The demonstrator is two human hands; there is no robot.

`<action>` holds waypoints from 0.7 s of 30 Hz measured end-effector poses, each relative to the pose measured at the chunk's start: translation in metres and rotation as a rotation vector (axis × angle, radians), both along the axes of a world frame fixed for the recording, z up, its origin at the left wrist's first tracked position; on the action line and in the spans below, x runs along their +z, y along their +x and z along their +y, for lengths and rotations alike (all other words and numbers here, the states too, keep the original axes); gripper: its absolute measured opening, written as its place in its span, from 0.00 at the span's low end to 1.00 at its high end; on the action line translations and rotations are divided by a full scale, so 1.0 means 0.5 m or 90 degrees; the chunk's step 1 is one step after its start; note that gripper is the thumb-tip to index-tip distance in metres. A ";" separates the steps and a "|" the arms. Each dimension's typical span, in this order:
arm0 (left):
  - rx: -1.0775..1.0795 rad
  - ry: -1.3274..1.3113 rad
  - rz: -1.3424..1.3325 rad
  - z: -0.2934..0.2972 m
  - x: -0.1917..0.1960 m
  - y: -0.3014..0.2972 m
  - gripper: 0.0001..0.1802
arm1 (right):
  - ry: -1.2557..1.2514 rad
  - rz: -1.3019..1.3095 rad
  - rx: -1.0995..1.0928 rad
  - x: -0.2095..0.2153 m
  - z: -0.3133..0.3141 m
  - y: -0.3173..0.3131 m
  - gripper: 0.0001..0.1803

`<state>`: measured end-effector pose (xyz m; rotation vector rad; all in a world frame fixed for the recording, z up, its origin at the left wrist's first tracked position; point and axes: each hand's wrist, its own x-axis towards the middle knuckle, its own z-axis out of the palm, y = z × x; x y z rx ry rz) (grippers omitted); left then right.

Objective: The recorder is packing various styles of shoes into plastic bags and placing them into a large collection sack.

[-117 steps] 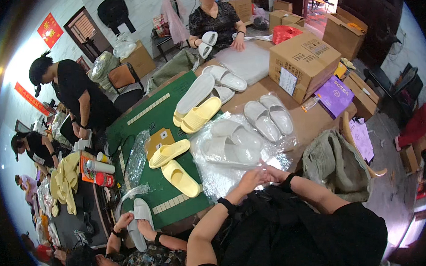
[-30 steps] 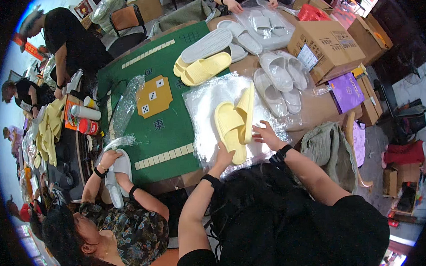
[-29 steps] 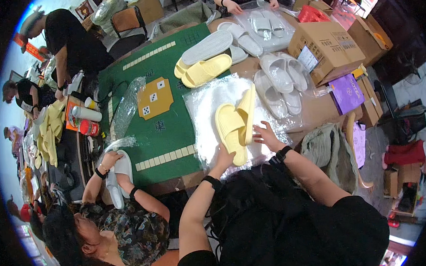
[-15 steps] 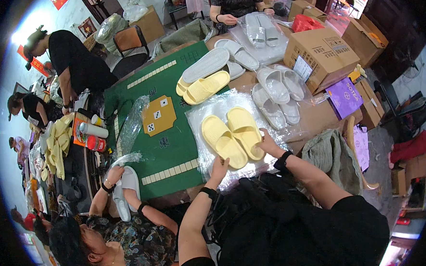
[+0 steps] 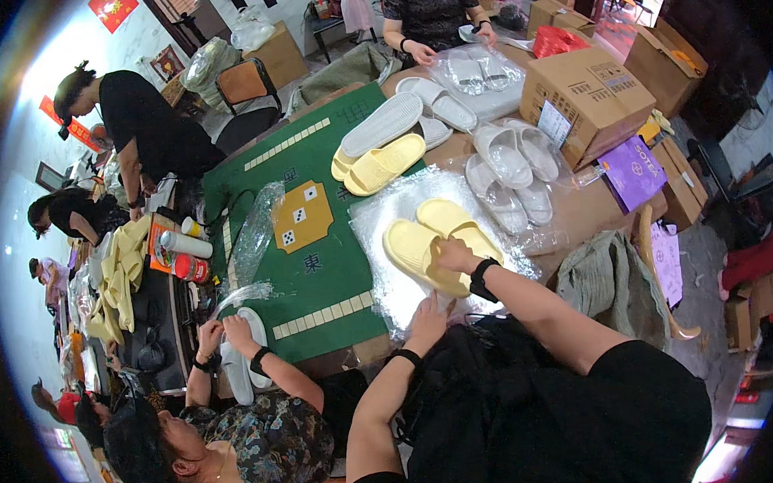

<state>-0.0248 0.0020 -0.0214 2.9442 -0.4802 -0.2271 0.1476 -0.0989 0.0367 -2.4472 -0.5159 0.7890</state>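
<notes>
A pair of pale yellow slippers lies partly stacked on shiny clear plastic bags [image 5: 369,214] at the table's near edge. The left slipper [image 5: 408,245] overlaps the right slipper [image 5: 455,216], and both toes point away from me. My right hand [image 5: 457,255] is closed at the heel part of the left slipper, its fingers curled down on the footbed. Just below the heels, my left hand [image 5: 427,323] is closed at the near edge of the plastic; its fingertips are partly hidden.
Another yellow pair [image 5: 386,164] and grey slippers [image 5: 382,124] lie beyond. Bagged grey slippers [image 5: 503,167] and a cardboard box [image 5: 585,104] stand to the right. A green mat [image 5: 319,280] covers the left side. Co-workers handle slippers at the near left [image 5: 240,358] and far side.
The slippers, side by side before, now overlap. My right hand has moved from the right slipper's side onto the left slipper; my left hand has dropped from the heel to the plastic's near edge.
</notes>
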 end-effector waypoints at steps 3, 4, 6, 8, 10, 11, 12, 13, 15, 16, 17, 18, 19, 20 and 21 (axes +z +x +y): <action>0.024 -0.007 0.018 0.006 0.017 0.003 0.29 | 0.203 -0.108 -0.028 -0.020 -0.054 -0.004 0.27; 0.069 -0.038 0.065 0.005 0.035 0.009 0.31 | 0.251 -0.079 -0.023 0.013 -0.082 -0.012 0.26; 0.136 -0.031 0.136 -0.011 0.098 0.036 0.38 | 0.357 0.040 -0.063 0.076 -0.150 -0.021 0.23; 0.142 -0.023 0.137 -0.002 0.109 0.056 0.39 | 0.459 0.200 -0.083 0.068 -0.213 -0.016 0.23; 0.138 -0.044 0.107 0.009 0.104 0.069 0.41 | 0.502 0.317 -0.078 0.065 -0.260 -0.014 0.20; 0.131 -0.045 0.106 0.012 0.101 0.078 0.41 | 0.502 0.313 -0.084 0.061 -0.278 -0.016 0.20; 0.069 0.009 0.103 0.011 0.124 0.098 0.41 | 0.528 0.327 -0.090 0.081 -0.292 -0.026 0.18; 0.012 0.063 0.099 0.011 0.142 0.114 0.41 | 0.554 0.342 -0.091 0.101 -0.299 -0.039 0.17; -0.066 0.147 -0.020 0.051 0.061 0.122 0.27 | 0.536 0.304 -0.055 0.129 -0.277 -0.066 0.14; -0.068 0.146 -0.020 0.061 0.028 0.123 0.27 | 0.501 0.332 -0.018 0.136 -0.276 -0.074 0.13; -0.062 0.151 -0.107 0.070 0.007 0.121 0.27 | 0.467 0.360 0.020 0.145 -0.272 -0.083 0.12; -0.062 0.154 -0.194 0.070 0.014 0.127 0.28 | 0.463 0.427 0.024 0.162 -0.271 -0.094 0.12; -0.022 0.018 -0.114 0.075 0.022 0.143 0.30 | 0.464 0.426 0.020 0.167 -0.274 -0.099 0.12; -0.013 -0.017 -0.106 0.081 0.030 0.144 0.30 | 0.450 0.467 -0.001 0.170 -0.275 -0.103 0.13; -0.015 -0.055 -0.098 0.068 0.063 0.153 0.30 | 0.439 0.504 -0.035 0.169 -0.288 -0.104 0.13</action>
